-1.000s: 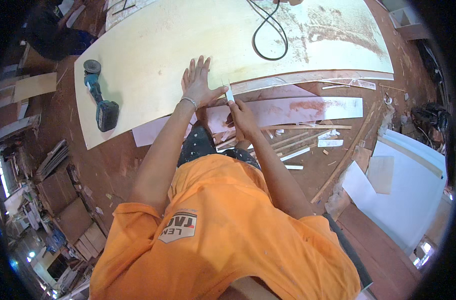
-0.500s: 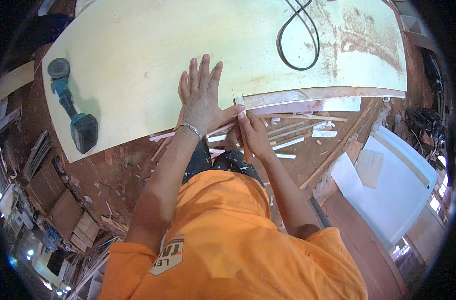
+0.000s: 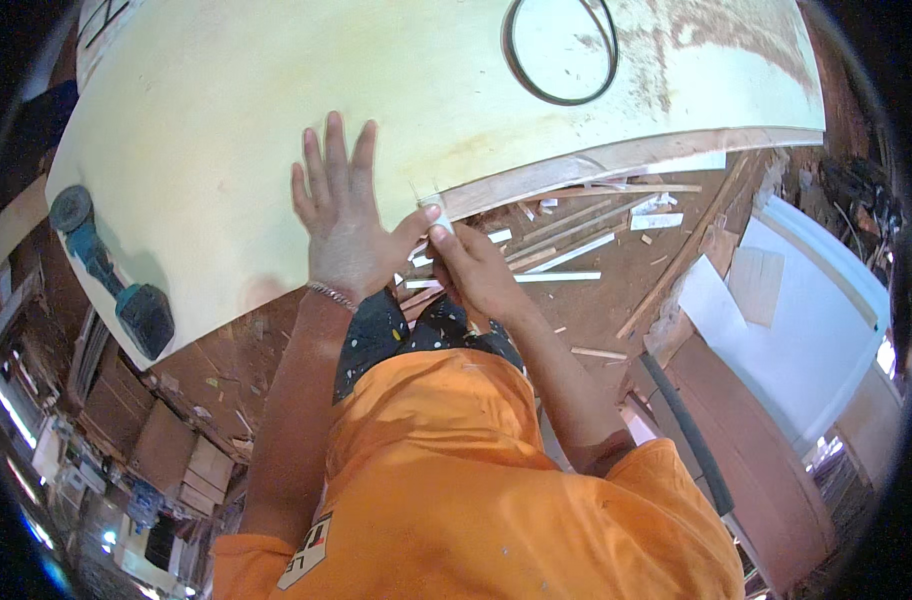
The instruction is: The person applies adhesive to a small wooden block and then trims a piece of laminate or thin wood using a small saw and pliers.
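My left hand (image 3: 341, 225) lies flat on a large pale board (image 3: 226, 170), its fingers spread and its thumb reaching to the near edge. There the thumb touches the top of a small white piece (image 3: 438, 212). My right hand (image 3: 476, 265) pinches that piece from below the edge, thumb on top and fingers curled under. Two thin marks (image 3: 426, 187) show on the board just beyond it. To the right, a narrow wooden strip (image 3: 616, 162) runs along the board's curved edge. What the curled right fingers hold underneath is hidden.
A teal and black cordless tool with a round head (image 3: 144, 318) rests at the board's left end. Farther back lies a looped black cable (image 3: 616, 60). Loose wood offcuts (image 3: 561, 277) litter the floor below. White sheets (image 3: 806, 330) lean at the right.
Both hands have shifted left along the board's edge with the white piece. More of the wooden strip shows to their right. The view has also turned slightly.
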`<state>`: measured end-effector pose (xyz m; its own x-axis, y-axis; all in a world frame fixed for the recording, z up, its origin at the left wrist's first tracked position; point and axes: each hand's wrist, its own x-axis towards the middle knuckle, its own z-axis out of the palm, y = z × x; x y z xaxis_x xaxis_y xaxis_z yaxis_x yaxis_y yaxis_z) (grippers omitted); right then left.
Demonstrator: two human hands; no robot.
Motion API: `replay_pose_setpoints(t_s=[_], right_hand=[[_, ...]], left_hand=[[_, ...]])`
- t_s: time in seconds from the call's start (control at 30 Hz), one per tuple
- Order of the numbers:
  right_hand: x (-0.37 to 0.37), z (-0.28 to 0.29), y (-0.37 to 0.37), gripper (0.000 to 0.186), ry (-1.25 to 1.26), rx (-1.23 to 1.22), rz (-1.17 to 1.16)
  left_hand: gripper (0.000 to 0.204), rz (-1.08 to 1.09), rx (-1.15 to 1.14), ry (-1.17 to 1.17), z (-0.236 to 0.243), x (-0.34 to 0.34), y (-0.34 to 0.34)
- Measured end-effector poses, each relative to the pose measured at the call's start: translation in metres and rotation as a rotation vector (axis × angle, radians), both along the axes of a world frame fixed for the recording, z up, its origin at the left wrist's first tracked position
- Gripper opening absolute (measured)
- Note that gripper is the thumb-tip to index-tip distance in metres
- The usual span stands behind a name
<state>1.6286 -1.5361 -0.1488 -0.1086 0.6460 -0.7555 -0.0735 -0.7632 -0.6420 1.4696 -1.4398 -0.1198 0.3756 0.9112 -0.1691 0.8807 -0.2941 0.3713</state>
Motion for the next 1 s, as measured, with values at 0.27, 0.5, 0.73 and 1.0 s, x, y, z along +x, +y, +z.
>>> replay_pose_setpoints(t_s=[0.27, 0.5, 0.73, 1.0], right_hand=[[-0.003, -0.005, -0.001, 0.052, -0.013, 0.042, -0.038], [-0.004, -0.009, -0.004, 0.051, -0.117, 0.062, -0.093], [-0.006, 0.008, -0.002, 0.043, -0.07, 0.031, -0.145], [-0.009, 0.003, -0.005, 0.042, -0.086, 0.032, -0.151]], left_hand=[[0.112, -0.009, 0.011, 0.045, -0.003, 0.004, -0.001], [0.112, -0.007, 0.003, 0.047, -0.003, 0.004, 0.0], [0.113, 0.021, -0.016, 0.032, -0.002, 0.002, 0.0], [0.114, 0.023, -0.016, -0.03, -0.003, -0.007, 0.002]])
